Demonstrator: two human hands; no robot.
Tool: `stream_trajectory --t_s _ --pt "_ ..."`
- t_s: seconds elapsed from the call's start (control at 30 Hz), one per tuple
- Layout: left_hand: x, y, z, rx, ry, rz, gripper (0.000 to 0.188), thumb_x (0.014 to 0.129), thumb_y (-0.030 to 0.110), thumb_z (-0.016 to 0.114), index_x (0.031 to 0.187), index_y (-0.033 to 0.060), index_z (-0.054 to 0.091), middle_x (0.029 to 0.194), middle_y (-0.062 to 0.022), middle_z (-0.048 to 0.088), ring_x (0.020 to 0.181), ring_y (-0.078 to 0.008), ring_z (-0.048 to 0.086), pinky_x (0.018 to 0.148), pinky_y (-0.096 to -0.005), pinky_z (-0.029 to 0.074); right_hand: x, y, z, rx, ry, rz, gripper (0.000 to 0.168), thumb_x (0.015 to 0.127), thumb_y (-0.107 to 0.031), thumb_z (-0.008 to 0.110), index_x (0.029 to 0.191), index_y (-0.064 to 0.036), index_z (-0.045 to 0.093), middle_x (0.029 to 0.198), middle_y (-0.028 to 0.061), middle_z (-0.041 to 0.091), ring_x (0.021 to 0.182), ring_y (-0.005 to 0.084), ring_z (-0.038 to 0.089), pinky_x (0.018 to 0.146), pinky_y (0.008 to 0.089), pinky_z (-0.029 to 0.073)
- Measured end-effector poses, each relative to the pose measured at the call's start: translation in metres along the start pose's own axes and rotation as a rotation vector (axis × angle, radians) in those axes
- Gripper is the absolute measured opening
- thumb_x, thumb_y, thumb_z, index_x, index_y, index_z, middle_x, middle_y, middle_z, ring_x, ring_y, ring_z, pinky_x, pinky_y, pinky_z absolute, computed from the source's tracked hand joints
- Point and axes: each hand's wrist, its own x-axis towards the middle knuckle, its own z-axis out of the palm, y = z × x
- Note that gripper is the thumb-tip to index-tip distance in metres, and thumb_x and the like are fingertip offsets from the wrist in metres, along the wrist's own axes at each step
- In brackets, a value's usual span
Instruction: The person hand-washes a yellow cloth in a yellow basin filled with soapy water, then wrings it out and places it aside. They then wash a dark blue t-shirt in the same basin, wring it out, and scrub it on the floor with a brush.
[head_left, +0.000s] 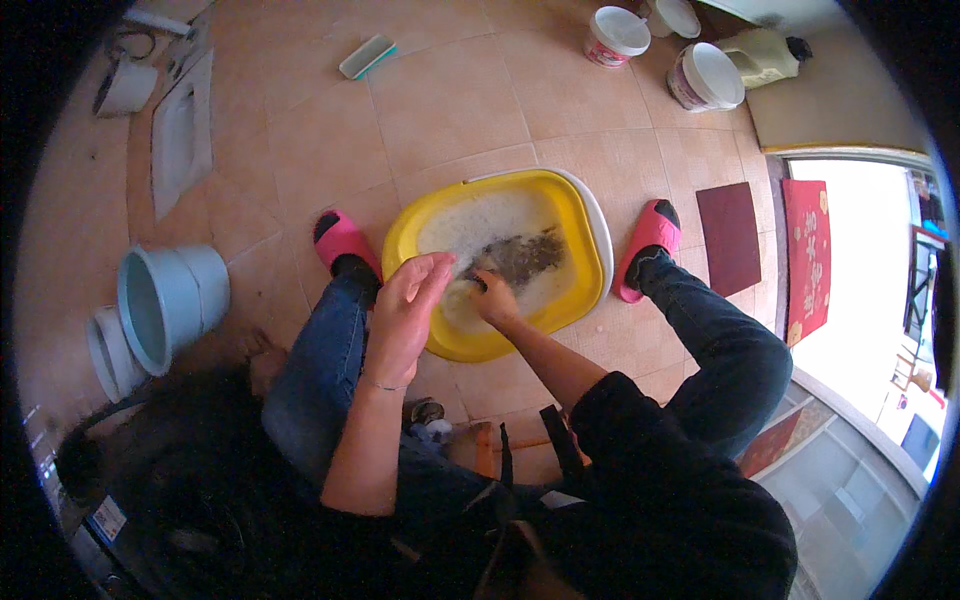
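Observation:
Between my feet sits a yellow plastic basin with a white outer edge, holding sudsy water. In the middle of the foam is a dark patch; whether it is wet cloth or bare water is unclear. My right hand reaches into the basin at the near end of this patch. Something dark shows by its fingertips, but its grip is partly hidden. My left hand is raised over the basin's left rim, wet, fingers stretched out, with nothing visible in it.
A pink slipper on each foot flanks the basin. At left stands a light blue bucket. A scrubbing brush lies ahead on the tiles. White tubs and a jug stand far right. Mats lie by the bright doorway.

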Motion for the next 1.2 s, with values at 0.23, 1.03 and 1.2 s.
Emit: stream_trajectory --t_s 0.23,1.03,1.2 --pt "0.004 -0.003 0.023 0.043 -0.098 0.066 0.030 0.085 0.026 0.052 0.107 0.0060 0.052 0.107 -0.0041 0.054 0.099 -0.0138 0.050 0.087 -0.0288 0.035 0.024 0.053 -0.035 -0.280 -0.068 0.004 0.043 0.073 -0.016 0.052 0.113 -0.002 0.044 0.093 0.0238 0.057 0.090 0.0379 0.054 0.080 0.0450 0.042" --pt "-0.002 0.015 0.026 0.275 0.185 0.542 0.061 0.069 0.034 0.062 0.120 0.0096 0.041 0.110 -0.0197 0.051 0.104 -0.0331 0.047 0.090 -0.0405 0.037 -0.098 -0.008 -0.094 -0.916 -0.618 -0.357 0.063 0.079 -0.045 0.051 0.127 -0.008 0.034 0.118 0.0158 0.047 0.111 0.0297 0.043 0.095 0.0488 0.026" --pt "-0.006 0.021 0.027 0.235 0.452 0.665 0.032 0.071 0.025 0.060 0.097 0.0071 0.057 0.094 -0.0140 0.057 0.089 -0.0299 0.054 0.079 -0.0408 0.043 -0.080 0.008 -0.111 0.320 -0.589 0.039 0.048 0.081 -0.031 0.052 0.118 -0.002 0.045 0.108 0.0143 0.055 0.103 0.0250 0.050 0.090 0.0372 0.035"
